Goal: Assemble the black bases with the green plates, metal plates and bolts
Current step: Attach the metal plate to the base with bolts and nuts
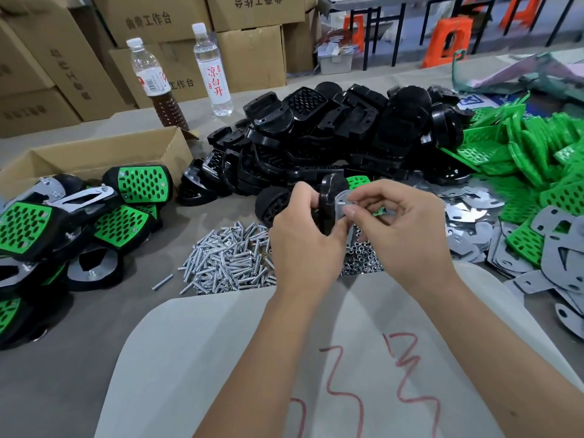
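Mid-batch, one unit in hand. Left hand (303, 235) has fingers curled round a glossy black moulded-plastic base (330, 197), held on edge just above the desk (94, 311) at frame centre. Right hand (401, 226) pinches thumb and forefinger at a flat shiny metal plate (343, 205) lying against the base's face; looks like a small fastener is in the pinch, too small to tell. A sliver of green shows behind the right fingers, cannot tell what it is.

Done so far, judging by the heap at 9 o'clock: a stack of finished black bases with perforated green plates and metal plates bolted on (63, 222), some face up showing green honeycomb holes, some flipped showing cut-out steel.

Left to do: plenty. Big pile of bare black bases (331, 137) at 12 o'clock, ribbed and rounded, glossy. Loose bright green perforated plastic plates (521, 159) at 2 o'clock, thin, rigid-looking, trapezoid. Dull silver stamped metal plates (474, 216) at 3 o'clock, thin with cut-outs. Heap of zinc-bright threaded bolts (227, 260) at 7 o'clock of the hands, small hex nuts (360, 254) just below them.

Judgement: the unfinished stock clearly outnumbers the finished heap, so the task is nearer its start than its end.
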Demonstrator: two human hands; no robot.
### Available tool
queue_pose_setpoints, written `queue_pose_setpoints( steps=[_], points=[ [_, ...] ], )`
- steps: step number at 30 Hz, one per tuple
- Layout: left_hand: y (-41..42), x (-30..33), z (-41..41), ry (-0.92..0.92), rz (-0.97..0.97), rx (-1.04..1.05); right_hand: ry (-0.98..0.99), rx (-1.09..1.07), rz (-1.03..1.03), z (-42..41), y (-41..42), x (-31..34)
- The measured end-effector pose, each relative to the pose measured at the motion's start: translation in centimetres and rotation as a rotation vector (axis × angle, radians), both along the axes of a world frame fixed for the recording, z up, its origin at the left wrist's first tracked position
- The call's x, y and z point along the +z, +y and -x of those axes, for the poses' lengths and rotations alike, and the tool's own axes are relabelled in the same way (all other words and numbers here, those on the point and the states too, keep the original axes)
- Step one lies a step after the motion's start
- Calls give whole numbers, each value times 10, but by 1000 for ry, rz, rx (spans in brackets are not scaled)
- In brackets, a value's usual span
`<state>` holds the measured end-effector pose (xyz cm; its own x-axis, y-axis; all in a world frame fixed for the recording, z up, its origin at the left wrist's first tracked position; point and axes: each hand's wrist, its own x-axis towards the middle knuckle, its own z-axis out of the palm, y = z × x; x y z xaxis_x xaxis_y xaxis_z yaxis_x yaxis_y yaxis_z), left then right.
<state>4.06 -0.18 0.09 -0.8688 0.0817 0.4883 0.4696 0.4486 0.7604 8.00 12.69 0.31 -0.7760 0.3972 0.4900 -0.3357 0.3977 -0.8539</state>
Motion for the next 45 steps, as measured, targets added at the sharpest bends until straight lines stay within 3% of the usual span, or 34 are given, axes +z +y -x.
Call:
queue_pose_setpoints(
  steps=[8,16,27,34,45],
  points=[
    [0,-2,0,39,3,35,10,56,-69,-3,-4,3],
    [1,-4,0,56,26,20,69,-13,158,-4,-10,2],
    [-1,-4,1,61,36,-13,22,41,108,-5,-7,5],
    [-21,2,14,-10,77,-312,5,67,150,-4,-3,5],
    [-13,3,7,-30,39,-193,6,23,50,-1,-3,2]
  ],
)
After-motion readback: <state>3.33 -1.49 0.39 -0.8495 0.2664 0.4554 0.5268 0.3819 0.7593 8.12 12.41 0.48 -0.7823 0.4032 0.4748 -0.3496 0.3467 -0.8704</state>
